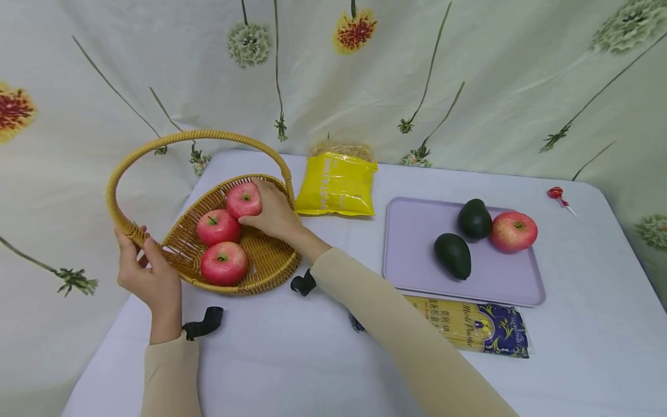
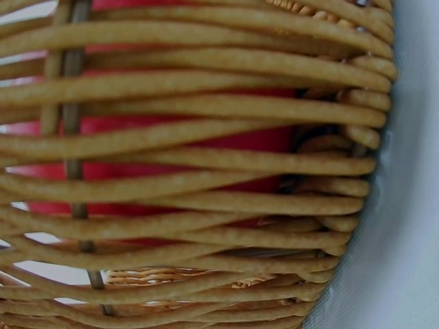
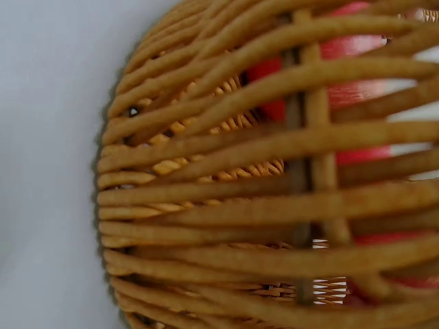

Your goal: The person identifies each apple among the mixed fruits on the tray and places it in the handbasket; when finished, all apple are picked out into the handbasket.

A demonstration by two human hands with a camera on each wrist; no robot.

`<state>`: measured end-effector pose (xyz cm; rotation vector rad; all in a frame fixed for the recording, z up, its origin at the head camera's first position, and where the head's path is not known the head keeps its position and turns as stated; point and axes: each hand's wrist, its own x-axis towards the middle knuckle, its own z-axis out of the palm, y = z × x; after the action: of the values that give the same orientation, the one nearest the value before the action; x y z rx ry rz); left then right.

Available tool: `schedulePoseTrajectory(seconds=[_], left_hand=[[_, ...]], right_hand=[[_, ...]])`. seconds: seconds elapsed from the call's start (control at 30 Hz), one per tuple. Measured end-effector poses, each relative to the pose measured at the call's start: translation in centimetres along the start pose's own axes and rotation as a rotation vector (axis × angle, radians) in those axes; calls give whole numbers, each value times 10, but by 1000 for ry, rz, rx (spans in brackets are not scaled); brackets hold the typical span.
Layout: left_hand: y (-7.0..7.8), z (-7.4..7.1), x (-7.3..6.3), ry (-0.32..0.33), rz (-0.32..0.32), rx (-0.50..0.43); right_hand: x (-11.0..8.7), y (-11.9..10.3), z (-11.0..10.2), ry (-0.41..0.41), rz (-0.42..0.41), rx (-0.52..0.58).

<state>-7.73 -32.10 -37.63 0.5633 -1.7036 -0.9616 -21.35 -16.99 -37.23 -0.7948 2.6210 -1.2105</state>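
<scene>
- We start with the white cloth-covered table (image 1: 271, 359), a broad, flat base for everything.
- On its left stands the yellow-brown woven wicker basket (image 1: 268, 255) with a tall arched handle; its raised sides, we judge, stop round fruit rolling away.
- Right of centre lies the pale purple rectangular tray (image 1: 411, 260), its low rim probably serving likewise.
- Nearer us, the long spaghetti packet with a blue end (image 1: 448, 321) lies flat, partly hidden by the beige right sleeve (image 1: 385, 307).
- Beyond the basket's right side we see the shiny yellow plastic bag (image 1: 339, 184).
- The left hand (image 1: 151, 275) grips the foot of the handle — we think to steady the basket.
- The right hand (image 1: 271, 211) reaches over the rim, thumb and fingers narrowed around the farthest red apple (image 1: 242, 200) inside; whether the wicker bears its weight, we cannot tell.
- Two more round red apples (image 1: 224, 263) sit nearer in the basket.
- Another red apple (image 1: 513, 231) shares the tray with two dark green avocados (image 1: 452, 256).
- Beyond the tray lies a red lollipop (image 1: 555, 193).
</scene>
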Motion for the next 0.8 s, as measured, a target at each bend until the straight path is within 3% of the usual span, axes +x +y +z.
schedulePoseTrajectory(seconds=[0.17,0.43,0.8], left_hand=[[0,0,0,2,-1,-4],[-23,2,6,-2,-15,10],[-10,1,3,9,-16,0]], right_hand=[[1,0,2,-6,34,9],[5,2,5,8,51,10],[6,2,11,-29,96,-57]])
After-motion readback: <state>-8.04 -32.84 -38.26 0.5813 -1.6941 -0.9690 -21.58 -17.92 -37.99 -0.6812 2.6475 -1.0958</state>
